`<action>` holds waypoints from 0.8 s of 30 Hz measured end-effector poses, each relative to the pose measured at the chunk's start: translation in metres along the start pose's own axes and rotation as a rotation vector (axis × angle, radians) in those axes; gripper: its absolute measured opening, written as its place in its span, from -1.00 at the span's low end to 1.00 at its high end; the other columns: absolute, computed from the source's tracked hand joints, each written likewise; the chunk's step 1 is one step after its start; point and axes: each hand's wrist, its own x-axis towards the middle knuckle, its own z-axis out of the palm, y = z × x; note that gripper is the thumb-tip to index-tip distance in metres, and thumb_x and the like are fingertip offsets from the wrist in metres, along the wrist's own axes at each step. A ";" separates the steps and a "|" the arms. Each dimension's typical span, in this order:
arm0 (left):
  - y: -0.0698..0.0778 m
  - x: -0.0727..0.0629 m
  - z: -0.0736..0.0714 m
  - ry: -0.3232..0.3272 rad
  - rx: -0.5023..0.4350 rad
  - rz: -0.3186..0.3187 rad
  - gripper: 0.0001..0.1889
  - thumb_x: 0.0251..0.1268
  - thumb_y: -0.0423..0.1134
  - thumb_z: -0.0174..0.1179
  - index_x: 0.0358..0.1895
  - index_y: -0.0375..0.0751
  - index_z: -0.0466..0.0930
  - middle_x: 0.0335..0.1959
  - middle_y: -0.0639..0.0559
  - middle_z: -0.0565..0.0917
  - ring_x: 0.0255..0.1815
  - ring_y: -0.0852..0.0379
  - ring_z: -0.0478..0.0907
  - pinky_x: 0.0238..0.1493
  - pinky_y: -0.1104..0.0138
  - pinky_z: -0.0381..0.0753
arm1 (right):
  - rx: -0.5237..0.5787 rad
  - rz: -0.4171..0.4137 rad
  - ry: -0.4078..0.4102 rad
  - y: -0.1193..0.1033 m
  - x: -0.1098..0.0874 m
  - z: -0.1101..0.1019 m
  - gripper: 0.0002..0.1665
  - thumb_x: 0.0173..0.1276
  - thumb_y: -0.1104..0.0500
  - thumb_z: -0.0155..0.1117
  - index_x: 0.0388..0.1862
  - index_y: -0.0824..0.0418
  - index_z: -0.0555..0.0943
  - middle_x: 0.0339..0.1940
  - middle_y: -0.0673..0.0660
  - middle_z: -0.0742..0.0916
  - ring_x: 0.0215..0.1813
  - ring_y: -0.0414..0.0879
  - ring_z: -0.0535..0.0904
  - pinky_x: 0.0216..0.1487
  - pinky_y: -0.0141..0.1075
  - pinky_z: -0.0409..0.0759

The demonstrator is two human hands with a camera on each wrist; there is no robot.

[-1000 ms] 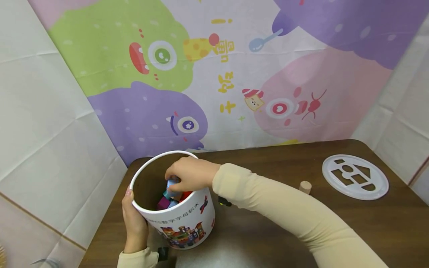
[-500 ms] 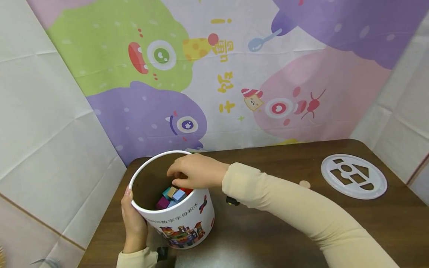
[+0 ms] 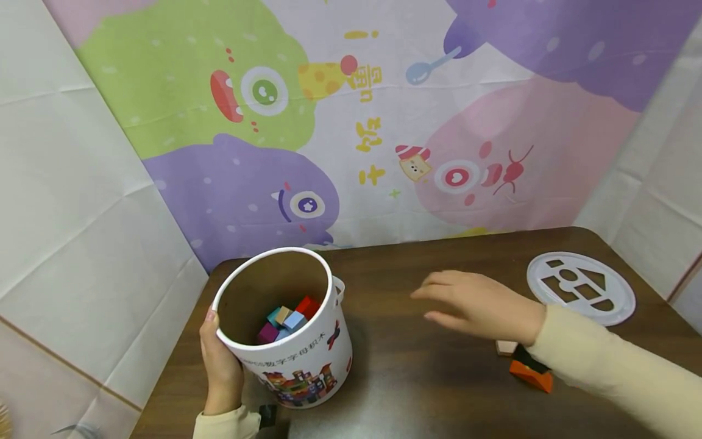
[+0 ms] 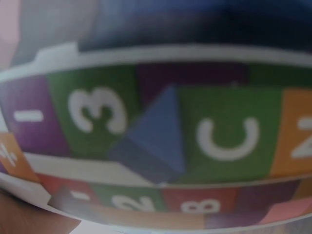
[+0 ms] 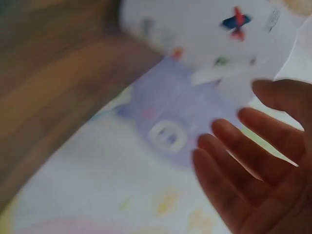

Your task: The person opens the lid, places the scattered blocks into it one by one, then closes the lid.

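Note:
A white bucket (image 3: pixel 323 372) with printed block pictures stands at the left of the brown table (image 3: pixel 406 372). My left hand (image 3: pixel 222 366) holds the bucket's left side, thumb at the rim and the other fingers hidden. Inside lie several coloured blocks, among them a light blue block (image 3: pixel 295 321) and a red block (image 3: pixel 308 306). My right hand (image 3: pixel 477 305) is over the table to the right of the bucket, fingers spread loosely with nothing in them; the right wrist view shows its bare palm. The left wrist view is filled by the bucket's printed wall (image 4: pixel 219 131).
A white round lid (image 3: pixel 614 286) with shaped cut-outs lies at the back right of the table. Under my right wrist are an orange block (image 3: pixel 531 375) and a pale wooden block (image 3: pixel 506 348), partly covered. Behind the table hangs a cartoon-printed cloth (image 3: pixel 373 213).
My right hand was pinching a light blue block inside the bucket, let it go, then came out and moved right over the table. My left hand has stayed on the bucket.

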 end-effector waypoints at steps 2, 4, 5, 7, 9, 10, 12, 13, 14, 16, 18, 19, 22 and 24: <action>0.000 -0.001 -0.001 0.011 0.009 -0.007 -0.47 0.52 0.00 -0.35 0.28 -0.18 0.44 0.07 0.06 0.60 0.11 0.11 0.52 0.14 0.29 0.53 | 0.012 0.101 -0.043 0.010 -0.032 0.000 -0.67 0.32 0.02 0.34 0.05 0.05 0.66 -0.11 -0.11 0.68 -0.16 -0.31 0.60 -0.13 -0.30 0.65; 0.001 -0.002 -0.002 0.015 0.018 -0.014 -0.47 0.51 0.00 -0.36 0.28 -0.16 0.44 0.07 0.07 0.60 0.11 0.12 0.52 0.13 0.29 0.54 | 0.041 0.194 -0.064 0.017 -0.062 0.001 -0.72 0.30 0.05 0.38 -0.02 0.03 0.67 -0.17 -0.15 0.66 -0.25 -0.38 0.55 -0.23 -0.37 0.61; 0.001 -0.003 -0.002 0.017 0.020 -0.015 -0.47 0.51 0.00 -0.35 0.28 -0.16 0.44 0.07 0.06 0.60 0.11 0.12 0.53 0.12 0.29 0.54 | 0.052 0.241 -0.075 0.019 -0.076 0.003 -0.72 0.28 0.05 0.39 -0.03 0.02 0.66 -0.17 -0.17 0.65 -0.25 -0.40 0.54 -0.25 -0.38 0.60; 0.002 -0.003 -0.003 0.011 0.021 -0.011 -0.47 0.51 0.01 -0.36 0.28 -0.17 0.43 0.08 0.05 0.59 0.11 0.11 0.53 0.12 0.29 0.55 | 0.083 0.318 -0.086 0.023 -0.100 0.008 -0.72 0.25 0.05 0.42 -0.05 0.00 0.66 -0.18 -0.21 0.64 -0.27 -0.45 0.49 -0.29 -0.42 0.56; 0.003 -0.003 -0.003 0.000 0.013 -0.007 -0.46 0.51 0.01 -0.37 0.30 -0.19 0.42 0.09 0.03 0.59 0.13 0.10 0.53 0.13 0.29 0.55 | 0.104 0.368 -0.082 0.026 -0.119 0.016 -0.74 0.23 0.03 0.43 -0.10 -0.01 0.66 -0.24 -0.23 0.62 -0.32 -0.47 0.45 -0.34 -0.44 0.51; 0.003 -0.003 -0.003 -0.003 0.011 -0.003 -0.46 0.51 0.01 -0.36 0.30 -0.19 0.42 0.10 0.02 0.59 0.13 0.10 0.53 0.13 0.28 0.55 | 0.110 0.398 -0.091 0.027 -0.127 0.020 -0.74 0.21 0.01 0.45 -0.14 -0.03 0.65 -0.27 -0.24 0.60 -0.34 -0.47 0.42 -0.36 -0.45 0.48; 0.003 -0.002 -0.003 -0.003 0.006 0.000 -0.46 0.52 0.01 -0.36 0.30 -0.20 0.42 0.10 0.02 0.59 0.13 0.10 0.53 0.13 0.28 0.55 | 0.122 0.437 -0.101 0.028 -0.139 0.030 -0.71 0.17 0.00 0.47 -0.15 -0.02 0.64 -0.29 -0.25 0.60 -0.36 -0.48 0.45 -0.39 -0.45 0.49; 0.003 -0.002 -0.003 -0.001 0.004 0.000 -0.46 0.52 0.01 -0.35 0.29 -0.20 0.43 0.09 0.02 0.60 0.12 0.10 0.54 0.13 0.28 0.55 | 0.122 0.449 -0.106 0.029 -0.143 0.035 -0.71 0.15 0.01 0.49 -0.16 -0.01 0.65 -0.31 -0.24 0.60 -0.37 -0.46 0.47 -0.39 -0.44 0.50; 0.003 -0.002 -0.003 0.002 0.003 0.000 -0.46 0.52 0.01 -0.35 0.28 -0.19 0.43 0.09 0.03 0.60 0.12 0.10 0.54 0.13 0.28 0.55 | 0.119 0.456 -0.114 0.029 -0.147 0.039 -0.70 0.13 0.03 0.50 -0.17 0.00 0.64 -0.31 -0.23 0.60 -0.36 -0.45 0.48 -0.39 -0.43 0.51; 0.002 -0.002 -0.002 0.008 0.002 -0.001 -0.47 0.51 0.00 -0.34 0.27 -0.19 0.45 0.07 0.03 0.61 0.11 0.10 0.54 0.12 0.28 0.55 | 0.102 0.451 -0.115 0.030 -0.152 0.047 -0.68 0.08 0.07 0.52 -0.18 0.03 0.66 -0.28 -0.21 0.62 -0.32 -0.43 0.52 -0.35 -0.39 0.56; 0.002 -0.002 -0.002 0.009 0.001 -0.002 -0.48 0.51 0.00 -0.33 0.26 -0.18 0.45 0.07 0.04 0.61 0.11 0.10 0.55 0.11 0.28 0.56 | 0.084 0.432 -0.101 0.031 -0.157 0.054 -0.66 0.05 0.12 0.54 -0.15 0.05 0.68 -0.27 -0.20 0.63 -0.31 -0.43 0.51 -0.33 -0.38 0.57; 0.001 -0.002 -0.002 0.006 -0.002 -0.001 -0.48 0.51 0.00 -0.33 0.27 -0.19 0.45 0.07 0.03 0.61 0.11 0.10 0.55 0.12 0.28 0.56 | 0.073 0.421 -0.094 0.032 -0.159 0.057 -0.64 0.04 0.13 0.54 -0.14 0.06 0.69 -0.27 -0.20 0.63 -0.31 -0.45 0.47 -0.34 -0.38 0.56; 0.000 -0.001 -0.001 -0.005 -0.010 0.006 -0.47 0.51 0.00 -0.34 0.28 -0.20 0.43 0.08 0.01 0.60 0.12 0.09 0.55 0.13 0.28 0.56 | 0.056 0.413 -0.078 0.032 -0.164 0.065 -0.61 0.00 0.17 0.55 -0.13 0.06 0.68 -0.30 -0.22 0.59 -0.35 -0.48 0.39 -0.37 -0.41 0.51; 0.000 -0.001 0.000 -0.009 -0.014 0.011 -0.47 0.51 -0.01 -0.34 0.28 -0.21 0.43 0.08 0.01 0.60 0.12 0.09 0.55 0.14 0.28 0.56 | 0.059 0.420 -0.083 0.032 -0.166 0.069 -0.59 -0.01 0.17 0.55 -0.12 0.07 0.68 -0.31 -0.21 0.57 -0.36 -0.48 0.37 -0.38 -0.41 0.50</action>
